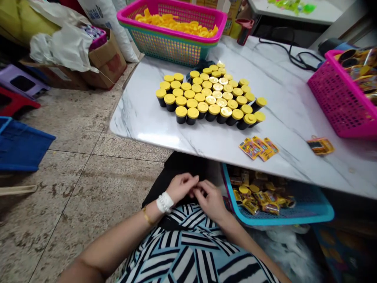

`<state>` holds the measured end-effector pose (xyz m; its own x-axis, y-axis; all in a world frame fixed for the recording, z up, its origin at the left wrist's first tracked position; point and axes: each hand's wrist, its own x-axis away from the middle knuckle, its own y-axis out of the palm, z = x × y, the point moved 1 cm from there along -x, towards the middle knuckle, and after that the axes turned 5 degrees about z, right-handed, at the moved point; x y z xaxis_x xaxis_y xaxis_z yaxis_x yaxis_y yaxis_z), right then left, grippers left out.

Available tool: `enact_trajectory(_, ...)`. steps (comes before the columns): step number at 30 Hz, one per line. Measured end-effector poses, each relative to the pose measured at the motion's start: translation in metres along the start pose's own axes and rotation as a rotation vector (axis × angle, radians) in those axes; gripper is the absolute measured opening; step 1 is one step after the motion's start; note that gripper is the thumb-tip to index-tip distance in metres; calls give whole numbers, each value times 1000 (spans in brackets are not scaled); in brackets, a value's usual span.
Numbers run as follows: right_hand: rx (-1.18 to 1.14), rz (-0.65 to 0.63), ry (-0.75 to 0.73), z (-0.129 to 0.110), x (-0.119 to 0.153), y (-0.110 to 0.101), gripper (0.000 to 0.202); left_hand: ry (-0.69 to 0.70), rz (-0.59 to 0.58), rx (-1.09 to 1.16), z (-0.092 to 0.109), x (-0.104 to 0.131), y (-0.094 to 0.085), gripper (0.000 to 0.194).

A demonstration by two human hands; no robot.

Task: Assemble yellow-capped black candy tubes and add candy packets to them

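Note:
My left hand and my right hand meet over my lap, below the table's front edge. Their fingers are curled and touch at the tips; whether something small lies between them is hidden. On the marble-patterned table stands a group of black cups with yellow lids, packed close together. A few cups at the group's right side lean. Several small printed packets lie fanned out near the front edge, and one wrapped piece lies further right.
A pink basket over a green one holds yellow pieces at the back. Another pink basket of wrapped items stands at the right. Below the table edge, a blue basket holds wrapped pieces. A black cable lies at the back right.

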<state>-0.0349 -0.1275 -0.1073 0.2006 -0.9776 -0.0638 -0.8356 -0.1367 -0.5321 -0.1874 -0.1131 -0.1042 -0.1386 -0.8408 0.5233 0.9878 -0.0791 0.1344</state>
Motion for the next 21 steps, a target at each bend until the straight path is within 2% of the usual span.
enact_trajectory(2, -32, -60, 37, 13, 5, 10, 18, -96, -67, -119, -22, 10, -18, 43)
enact_trajectory(4, -22, -8, 88, 26, 3, 11, 24, -147, -53, -96, -34, 19, -34, 45)
enact_trajectory(6, 12, 68, 140, 38, -6, 8, 27, -174, -20, -16, -37, 23, -42, 47)
enact_trajectory(9, 57, 71, 154, 47, -16, 9, 20, -160, -4, 31, -34, 17, -41, 47)
enact_trajectory(13, 56, -79, 76, 41, -6, 16, 16, -102, -15, -11, -31, 9, -33, 44)
enact_trajectory(16, 30, -185, 13, 37, 5, 20, 19, -112, -21, 11, -31, 10, -34, 43)
enact_trajectory(21, 29, -209, -8, 28, 9, 19, 14, -166, -14, 73, -30, 12, -39, 45)
